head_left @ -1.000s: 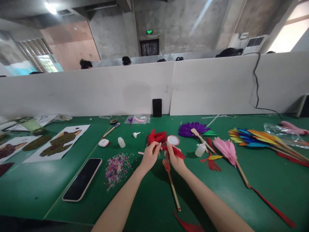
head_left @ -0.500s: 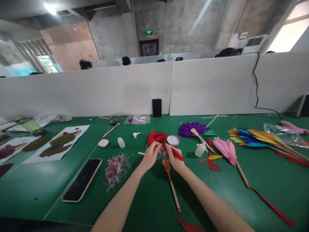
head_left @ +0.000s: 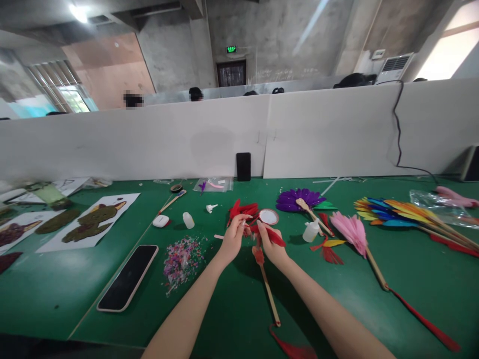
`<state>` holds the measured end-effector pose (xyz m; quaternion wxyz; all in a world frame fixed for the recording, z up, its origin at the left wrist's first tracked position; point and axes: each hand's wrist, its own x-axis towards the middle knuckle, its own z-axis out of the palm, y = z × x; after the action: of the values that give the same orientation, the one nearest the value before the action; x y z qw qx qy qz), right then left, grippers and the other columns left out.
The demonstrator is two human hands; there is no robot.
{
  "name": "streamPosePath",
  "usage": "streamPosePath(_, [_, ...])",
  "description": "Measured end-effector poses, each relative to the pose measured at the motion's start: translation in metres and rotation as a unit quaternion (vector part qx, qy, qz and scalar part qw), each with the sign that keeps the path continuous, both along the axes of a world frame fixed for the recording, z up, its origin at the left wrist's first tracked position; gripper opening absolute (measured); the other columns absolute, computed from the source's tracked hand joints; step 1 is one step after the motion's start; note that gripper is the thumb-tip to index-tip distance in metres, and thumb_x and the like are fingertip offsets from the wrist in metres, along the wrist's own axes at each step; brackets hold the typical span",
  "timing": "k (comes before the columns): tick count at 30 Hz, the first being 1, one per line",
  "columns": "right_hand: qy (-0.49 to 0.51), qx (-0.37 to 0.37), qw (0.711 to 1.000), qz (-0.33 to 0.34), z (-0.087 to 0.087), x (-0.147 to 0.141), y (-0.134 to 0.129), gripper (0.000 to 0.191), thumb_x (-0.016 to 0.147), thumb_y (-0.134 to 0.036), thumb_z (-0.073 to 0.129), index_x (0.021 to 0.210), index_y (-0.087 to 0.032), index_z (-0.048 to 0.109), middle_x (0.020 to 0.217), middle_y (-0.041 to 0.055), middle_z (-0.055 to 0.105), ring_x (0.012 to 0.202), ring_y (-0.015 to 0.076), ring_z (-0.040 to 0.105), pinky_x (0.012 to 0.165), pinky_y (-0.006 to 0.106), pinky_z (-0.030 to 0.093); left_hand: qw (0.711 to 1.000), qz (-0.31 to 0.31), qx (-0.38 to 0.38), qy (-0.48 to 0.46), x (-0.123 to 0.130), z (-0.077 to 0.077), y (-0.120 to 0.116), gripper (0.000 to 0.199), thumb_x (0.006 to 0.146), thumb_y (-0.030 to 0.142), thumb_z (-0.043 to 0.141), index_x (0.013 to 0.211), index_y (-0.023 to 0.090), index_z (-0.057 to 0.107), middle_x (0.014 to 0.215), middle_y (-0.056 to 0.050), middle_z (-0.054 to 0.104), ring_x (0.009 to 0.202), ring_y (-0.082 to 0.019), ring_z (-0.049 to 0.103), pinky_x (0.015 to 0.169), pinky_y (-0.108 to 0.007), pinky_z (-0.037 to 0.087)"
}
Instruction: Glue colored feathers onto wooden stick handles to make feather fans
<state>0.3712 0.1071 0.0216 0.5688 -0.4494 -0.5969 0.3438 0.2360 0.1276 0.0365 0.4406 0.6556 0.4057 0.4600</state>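
A red feather [head_left: 276, 239] is held in my right hand [head_left: 272, 248], thumb and fingers closed on it. My left hand [head_left: 234, 238] meets it at the feather's inner end, its fingers pinched there; the exact contact is too small to see. Just below my hands lies a wooden fan handle [head_left: 268, 291] with a red patch at its head and a red tassel [head_left: 294, 347] at its lower end. Beyond my left hand is a pile of red feathers [head_left: 243, 209], with a small round white dish [head_left: 268, 217] beside it.
A white bottle [head_left: 311, 232], a purple feather fan [head_left: 299, 200] and a pink feather fan [head_left: 350, 232] lie to the right. On the left are colourful flakes [head_left: 183, 262], a phone [head_left: 128, 278] and a small bottle [head_left: 188, 220]. A white partition [head_left: 168, 142] borders the green table.
My left fingers have lifted and straightened slightly beside the feather. My right hand and the fan handle have hardly moved.
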Motion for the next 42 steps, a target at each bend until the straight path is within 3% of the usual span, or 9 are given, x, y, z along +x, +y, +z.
streamPosePath(6, [0.008,-0.008,1.0,0.01,0.004,-0.001,-0.002,0.041,0.09,-0.045,0.039,0.06,-0.021,0.051,0.044,-0.0037,0.049,0.039,0.0115,0.046,0.046,0.024,0.039,1.0,0.022,-0.012,-0.018,0.0,-0.002,0.001,0.031,0.089,0.045,0.038,0.098,0.018,0.049,0.067,0.0,0.058,0.06,-0.013,0.056,0.057,-0.025,0.042])
streamPosePath(11, [0.012,-0.01,1.0,0.02,0.005,-0.002,-0.003,0.04,0.091,-0.045,0.038,0.06,-0.021,0.05,0.042,-0.0042,0.047,0.037,0.0116,0.046,0.044,0.024,0.038,0.999,0.018,-0.012,-0.025,0.001,-0.006,0.003,0.029,0.082,0.042,0.053,0.096,0.018,0.045,0.068,0.001,0.058,0.059,-0.012,0.055,0.055,-0.023,0.04])
streamPosePath(25, [0.016,-0.017,1.0,0.009,0.002,-0.001,0.0,0.043,0.09,-0.048,0.038,0.057,-0.022,0.048,0.041,-0.0039,0.047,0.037,0.0121,0.046,0.045,0.024,0.039,0.998,-0.012,-0.044,-0.051,-0.003,0.002,0.0,0.03,0.086,0.044,0.045,0.1,0.018,0.05,0.077,-0.002,0.061,0.076,-0.016,0.06,0.072,-0.029,0.044])
streamPosePath(30, [-0.006,-0.017,1.0,0.019,0.006,0.0,-0.002,0.042,0.09,-0.048,0.039,0.059,-0.021,0.049,0.045,-0.0031,0.048,0.04,0.0126,0.048,0.047,0.024,0.04,0.995,0.001,-0.082,-0.054,-0.003,0.007,0.0,0.039,0.083,0.048,0.048,0.108,0.019,0.052,0.076,-0.002,0.063,0.066,-0.015,0.058,0.057,-0.026,0.042])
streamPosePath(36, [-0.032,-0.015,0.999,0.002,0.019,0.006,-0.015,0.043,0.091,-0.048,0.033,0.059,-0.022,0.045,0.043,-0.0036,0.045,0.038,0.0126,0.045,0.044,0.024,0.037,0.989,0.015,-0.129,-0.074,0.003,0.017,-0.003,0.039,0.075,0.053,0.057,0.077,0.014,0.058,0.058,-0.001,0.06,0.048,-0.01,0.046,0.047,-0.022,0.031])
streamPosePath(42, [-0.099,-0.007,0.995,0.02,0.032,0.013,-0.044,0.039,0.093,-0.041,0.034,0.062,-0.022,0.047,0.047,-0.0014,0.053,0.04,0.0125,0.049,0.045,0.022,0.036,0.985,0.027,-0.146,-0.085,0.008,0.022,-0.027,0.039,0.072,0.054,0.06,0.073,0.015,0.058,0.056,0.001,0.057,0.051,-0.011,0.046,0.05,-0.022,0.031])
